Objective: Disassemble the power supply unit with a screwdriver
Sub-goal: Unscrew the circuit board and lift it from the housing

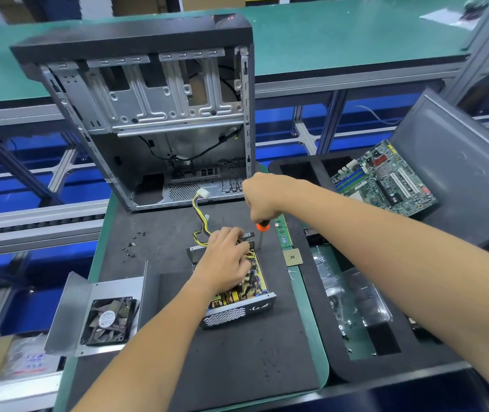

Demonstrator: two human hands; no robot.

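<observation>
The left hand (225,263) presses curled fingers on the open power supply (237,295), and at its 1 o'clock the right hand (262,197) grips an upright screwdriver (261,233).

Counts, bench top:
- Hands: two – left hand (225,263), right hand (262,197).
- Screwdriver (261,230): one.
- Opened power supply unit (237,304): one.
- Detached cover with fan (103,316): one.
- Empty computer case (148,114): one.
- Motherboard (386,179): one.
- RAM stick (283,233): one.
- CPU chip (292,257): one.
- Loose screws (132,245): small scatter, roughly ten; exact number unclear.
</observation>
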